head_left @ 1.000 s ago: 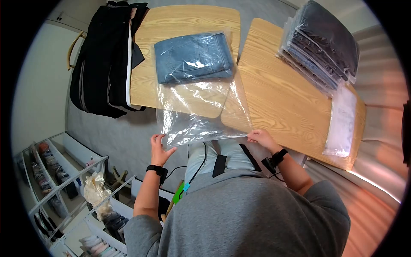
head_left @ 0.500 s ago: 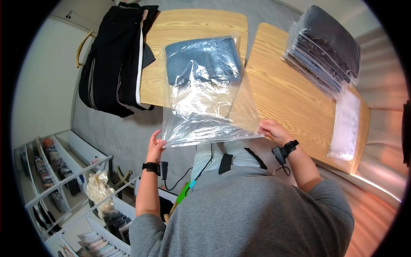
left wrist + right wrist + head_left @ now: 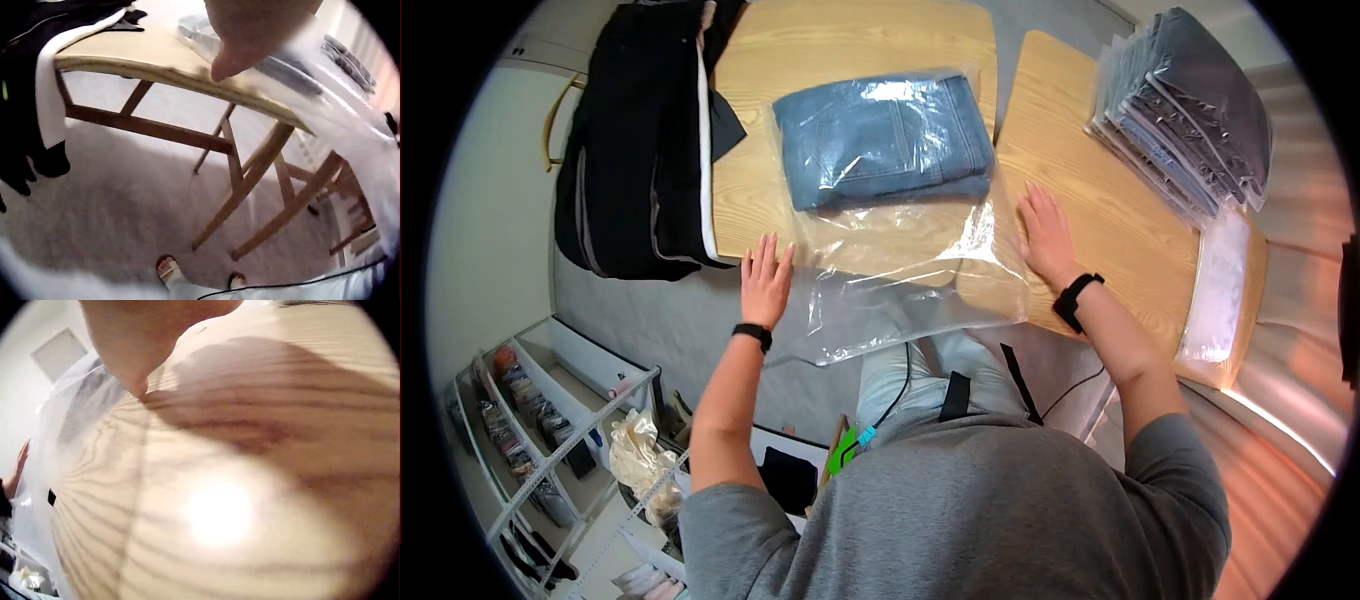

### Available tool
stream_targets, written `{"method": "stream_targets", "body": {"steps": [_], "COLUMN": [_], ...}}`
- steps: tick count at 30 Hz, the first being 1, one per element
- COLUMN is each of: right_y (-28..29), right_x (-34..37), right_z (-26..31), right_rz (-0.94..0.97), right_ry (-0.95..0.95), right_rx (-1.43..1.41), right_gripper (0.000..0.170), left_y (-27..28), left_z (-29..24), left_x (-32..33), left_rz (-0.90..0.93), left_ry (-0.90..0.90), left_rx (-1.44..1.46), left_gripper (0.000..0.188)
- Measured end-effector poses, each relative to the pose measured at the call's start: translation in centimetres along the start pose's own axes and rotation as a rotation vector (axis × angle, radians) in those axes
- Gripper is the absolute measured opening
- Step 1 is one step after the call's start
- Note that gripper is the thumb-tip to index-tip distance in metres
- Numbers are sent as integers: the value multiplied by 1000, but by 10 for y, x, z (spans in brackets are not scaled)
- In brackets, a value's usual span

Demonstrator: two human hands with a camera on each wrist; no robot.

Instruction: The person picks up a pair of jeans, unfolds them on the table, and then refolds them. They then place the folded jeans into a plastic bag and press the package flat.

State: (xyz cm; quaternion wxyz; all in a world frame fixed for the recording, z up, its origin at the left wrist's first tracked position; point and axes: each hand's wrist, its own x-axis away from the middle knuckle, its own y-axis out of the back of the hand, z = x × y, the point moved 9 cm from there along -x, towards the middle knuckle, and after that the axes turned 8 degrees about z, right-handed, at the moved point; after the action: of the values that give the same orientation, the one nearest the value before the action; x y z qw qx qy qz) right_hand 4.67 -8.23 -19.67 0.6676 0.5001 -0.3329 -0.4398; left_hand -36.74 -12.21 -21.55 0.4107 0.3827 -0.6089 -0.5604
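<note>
Folded blue jeans (image 3: pixel 890 140) lay straight ahead, beyond both palms, flat inside the far end of a clear plastic bag (image 3: pixel 900 285) on the left-hand wooden table (image 3: pixel 870 30)! And the grip? There was none: the left hand (image 3: pixel 766 282) had its fingers straight and slightly spread, and the right hand (image 3: pixel 1048 235) was stretched out too, with neither having hold of anything. Each was just beside its own edge of the bag; whether skin touched plastic, you could not tell.

Here was the relation that mattered: the bundle's long axis ran left to right, tilted only a little, while the bag's slack end trailed the other way, toward the body, past the table's near edge and above the person's thighs. The right hand sat further forward, fingertips roughly level with the near edge of the jeans and close to its right corner; the left fingertips stopped a touch short of the left one. So the right looked marginally nearer, and any fold of that loose flap would, by the look of it, have needed to go away from the body, up toward the bundle.
</note>
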Motion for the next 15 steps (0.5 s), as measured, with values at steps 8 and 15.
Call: {"method": "stream_targets", "body": {"steps": [8, 15], "right_y": [-21, -48], "right_x": [-24, -40], "right_z": [45, 33], "right_rz": [239, 452], "right_ry": [533, 523], "right_rx": [240, 140], "right_gripper": [56, 49], "left_y": [-13, -18], "left_z": [-38, -32], "left_x": [-36, -72], "left_rz": [167, 254], "left_ry": [-633, -654], "left_rx": [-169, 161], "left_gripper": [57, 59]}}
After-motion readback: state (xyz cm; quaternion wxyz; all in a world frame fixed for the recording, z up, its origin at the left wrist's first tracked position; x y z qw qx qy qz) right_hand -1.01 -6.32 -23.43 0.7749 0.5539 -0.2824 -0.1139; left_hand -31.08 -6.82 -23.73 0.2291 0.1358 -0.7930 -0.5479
